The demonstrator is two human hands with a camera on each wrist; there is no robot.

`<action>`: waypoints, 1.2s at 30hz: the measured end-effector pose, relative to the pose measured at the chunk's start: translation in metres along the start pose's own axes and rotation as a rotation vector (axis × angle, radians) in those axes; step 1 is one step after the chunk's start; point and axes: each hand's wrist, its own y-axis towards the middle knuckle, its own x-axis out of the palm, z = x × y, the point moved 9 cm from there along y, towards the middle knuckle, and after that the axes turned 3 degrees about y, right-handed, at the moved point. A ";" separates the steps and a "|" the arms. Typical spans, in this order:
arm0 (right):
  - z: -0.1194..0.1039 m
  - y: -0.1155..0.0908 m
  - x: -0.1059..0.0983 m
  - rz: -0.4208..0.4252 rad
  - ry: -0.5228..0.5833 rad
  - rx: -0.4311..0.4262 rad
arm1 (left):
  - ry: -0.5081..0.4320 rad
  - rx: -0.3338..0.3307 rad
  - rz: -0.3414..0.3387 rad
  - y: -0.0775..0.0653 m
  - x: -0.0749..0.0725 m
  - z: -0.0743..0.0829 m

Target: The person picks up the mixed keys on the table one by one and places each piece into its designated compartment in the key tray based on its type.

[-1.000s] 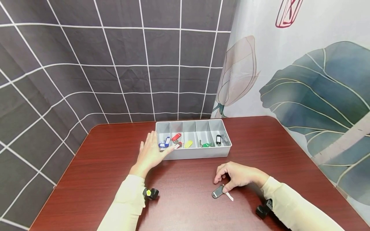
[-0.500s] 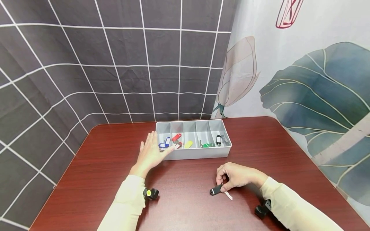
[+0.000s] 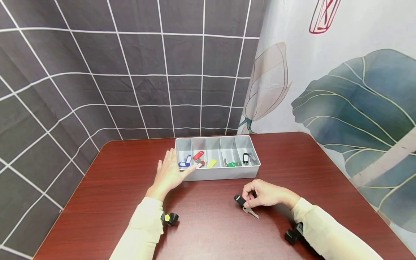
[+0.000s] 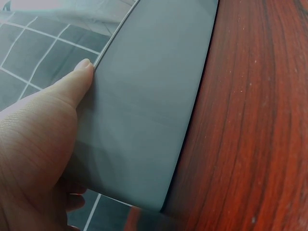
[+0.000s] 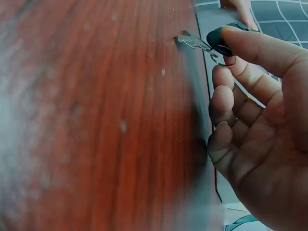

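Observation:
My right hand (image 3: 268, 194) pinches a black key tag (image 3: 239, 200) between thumb and fingers, over the table in front of the tray. A metal key (image 3: 251, 212) hangs from the tag, pointing towards me. In the right wrist view the key (image 5: 192, 42) dangles by a ring from the tag (image 5: 219, 41). My left hand (image 3: 169, 177) rests against the left end of a grey divided tray (image 3: 221, 174), fingers straight along its side. Its thumb touches the front rim, as the left wrist view also shows beside the tray wall (image 4: 139, 96).
From left to right, the tray's compartments hold blue key tags (image 3: 187, 160), red tags (image 3: 198, 155), a yellow tag (image 3: 212, 163), a green tag (image 3: 231, 164) and a black tag (image 3: 245, 158). A gridded dark cloth (image 3: 182, 90) hangs behind the reddish-brown table (image 3: 123, 173).
My right hand has lifted the black key tag off the table, turning it so its end points towards the tray, with the key now hanging. My left hand has stayed at the tray.

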 end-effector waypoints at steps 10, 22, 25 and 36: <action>-0.007 -0.001 -0.015 0.096 -0.025 -0.115 | -0.001 0.001 -0.001 -0.001 0.000 0.001; -0.011 -0.004 -0.042 0.252 0.019 -0.087 | 0.003 -0.002 0.024 0.001 0.003 -0.002; -0.015 -0.006 -0.051 0.311 0.049 -0.023 | -0.017 -0.016 0.017 0.000 0.003 -0.003; -0.044 -0.013 -0.076 0.474 0.133 0.093 | 0.006 0.002 0.021 0.000 0.000 -0.001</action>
